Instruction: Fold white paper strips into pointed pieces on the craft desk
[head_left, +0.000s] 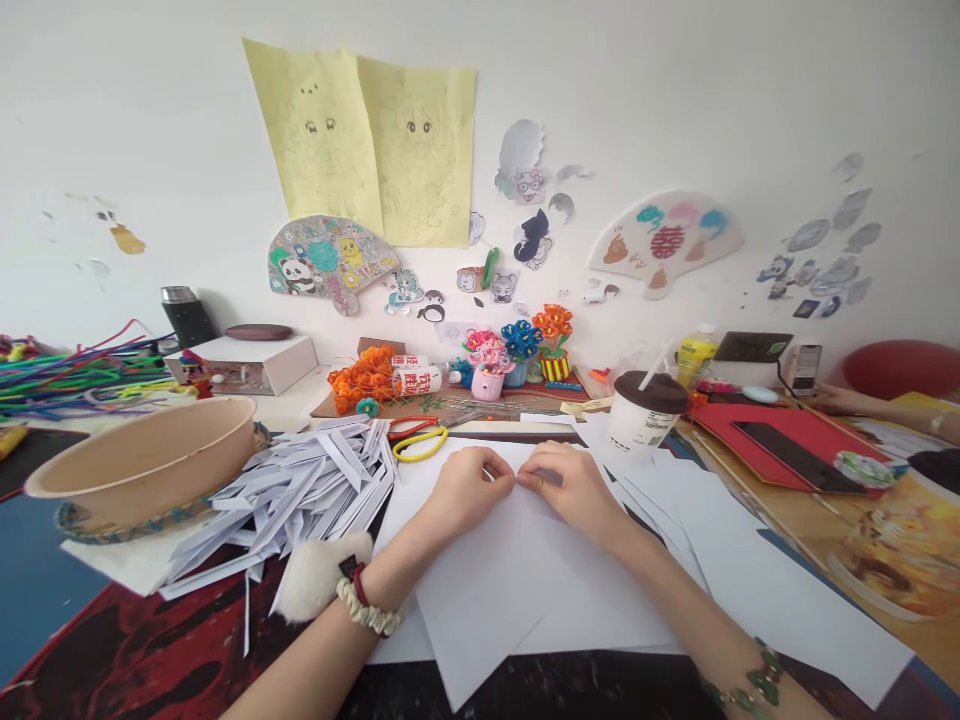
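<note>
A sheet of white paper (pixel 487 600) lies at an angle over other white sheets, one corner pointing toward me. At its far edge my left hand (pixel 474 485) pinches the paper between thumb and fingers. Right beside it, almost touching, my right hand (pixel 566 485) pinches the same edge. Fingertips of both hands meet near the middle of the sheet. Left of my hands rises a heap of folded white paper strips (pixel 322 490). Scissors with yellow and red handles (pixel 420 443) rest just beyond my left hand.
A beige basin (pixel 150 460) stands at left, a fluffy white object (pixel 322 575) by my left wrist. Behind my right hand is a lidded cup with a straw (pixel 646 415). Loose white sheets (pixel 772 570) spread rightward. Flower pots (pixel 489 385) line the back; another person's arm (pixel 885 405) shows far right.
</note>
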